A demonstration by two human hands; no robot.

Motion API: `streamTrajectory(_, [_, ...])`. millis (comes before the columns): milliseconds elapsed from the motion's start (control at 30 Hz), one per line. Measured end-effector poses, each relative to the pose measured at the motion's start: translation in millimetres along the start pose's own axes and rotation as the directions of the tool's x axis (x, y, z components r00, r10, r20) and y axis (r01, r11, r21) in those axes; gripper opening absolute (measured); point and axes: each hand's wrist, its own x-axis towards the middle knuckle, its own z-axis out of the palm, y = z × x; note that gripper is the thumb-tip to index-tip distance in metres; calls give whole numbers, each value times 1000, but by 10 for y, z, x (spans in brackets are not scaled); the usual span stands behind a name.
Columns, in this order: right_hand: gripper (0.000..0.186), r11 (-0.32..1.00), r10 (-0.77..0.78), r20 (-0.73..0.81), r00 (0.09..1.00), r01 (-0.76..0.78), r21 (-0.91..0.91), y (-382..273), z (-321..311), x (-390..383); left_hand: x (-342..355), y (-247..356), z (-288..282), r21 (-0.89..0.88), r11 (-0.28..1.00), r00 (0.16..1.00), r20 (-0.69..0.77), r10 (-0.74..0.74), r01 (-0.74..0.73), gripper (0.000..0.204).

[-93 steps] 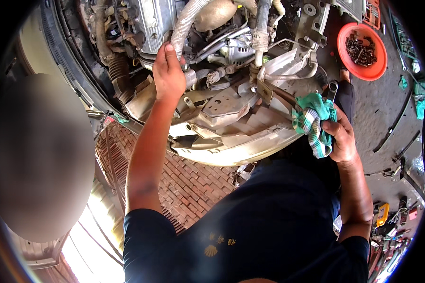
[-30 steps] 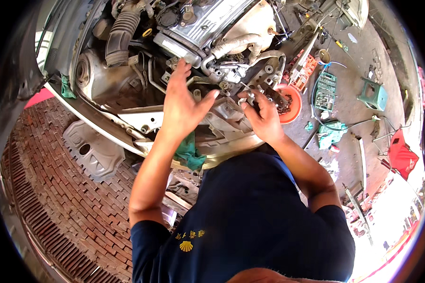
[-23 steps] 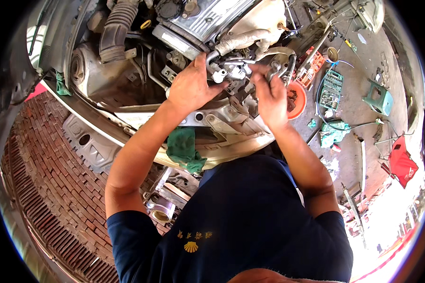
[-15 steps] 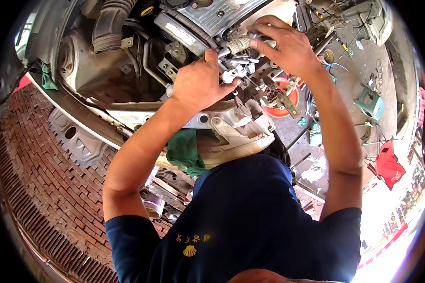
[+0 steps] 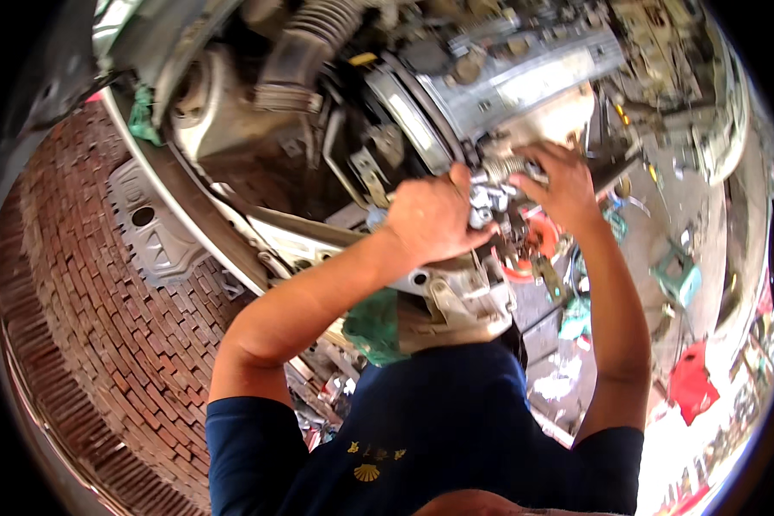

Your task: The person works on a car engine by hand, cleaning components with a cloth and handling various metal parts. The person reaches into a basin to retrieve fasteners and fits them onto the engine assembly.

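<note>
My left hand (image 5: pixel 430 217) is closed on a cluster of silver metal fittings (image 5: pixel 483 205) at the front of an open engine bay. Its thumb points up along the cluster, and the other fingers are partly hidden. From the top of these fittings a short ribbed flexible pipe (image 5: pixel 502 168) runs to the right. At that pipe's right end my right hand (image 5: pixel 561 182) is closed, fingers curled over it. Just behind both hands lies the engine with its silver ribbed cover (image 5: pixel 525 73). Motion blur softens the small details.
A dark corrugated air hose (image 5: pixel 305 60) stands at the left of the bay. The pale front crossmember (image 5: pixel 456 297) runs before my body, with a green cloth (image 5: pixel 371 327) hanging there. On the floor right are an orange-red basin (image 5: pixel 542 232), a green stool (image 5: pixel 678 273) and a red bag (image 5: pixel 693 383).
The whole view has swung, so the engine bay and both hands appear lower and farther right. Both hands keep their places on the fittings and the ribbed pipe.
</note>
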Motion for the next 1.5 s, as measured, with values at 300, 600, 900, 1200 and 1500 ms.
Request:
streamTrajectory(300, [44, 1000, -7, 74, 997, 8, -17, -173, -139, 76, -73, 7, 102, -43, 998, 998, -56, -39, 37, 65])
streamTrajectory(600, [18, 953, -299, -281, 912, 297, -52, -1005, -869, 1074, -82, -13, 105, -49, 998, 999, -36, -34, 32, 69])
streamTrajectory(900, [23, 516, -847, -226, 482, 639, -570, -1645, -1197, 3316, -181, -39, 168, -85, 996, 993, -114, -5, -4, 67])
streamTrajectory(1200, [32, 640, -763, -339, 550, 567, -519, -2146, -1769, 3190, -72, -8, -64, 42, 999, 1000, 30, 4, -6, 82])
streamTrajectory(1500, [20, 991, -128, -404, 906, 105, -80, 157, -1811, -1222, -17, 90, 157, 285, 958, 994, -113, 4, 28, 90])
